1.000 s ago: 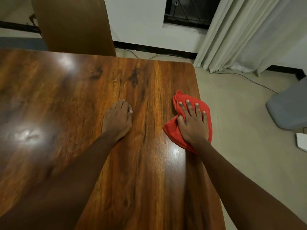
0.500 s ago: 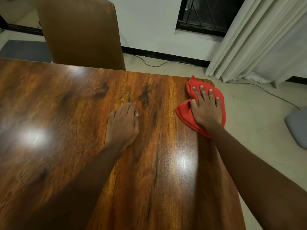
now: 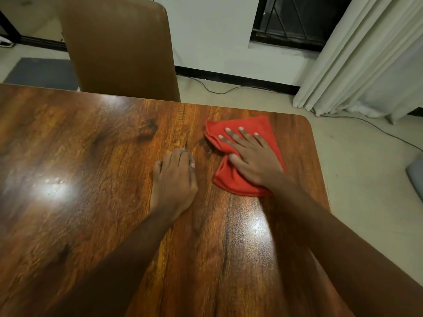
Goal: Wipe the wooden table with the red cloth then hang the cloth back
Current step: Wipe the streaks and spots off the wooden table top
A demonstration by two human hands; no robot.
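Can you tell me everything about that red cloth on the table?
The red cloth is a soft-looking rag, bright red all over. It lies bunched and folded on the wooden table, near its far right corner. The right hand presses flat on top with fingers spread, hiding its middle. The left hand rests on the wood beside it, not touching it.

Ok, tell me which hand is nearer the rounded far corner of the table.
Right. The right hand presses flat on the red cloth just short of that corner; the left hand rests on the table farther away, on the cloth's other side.
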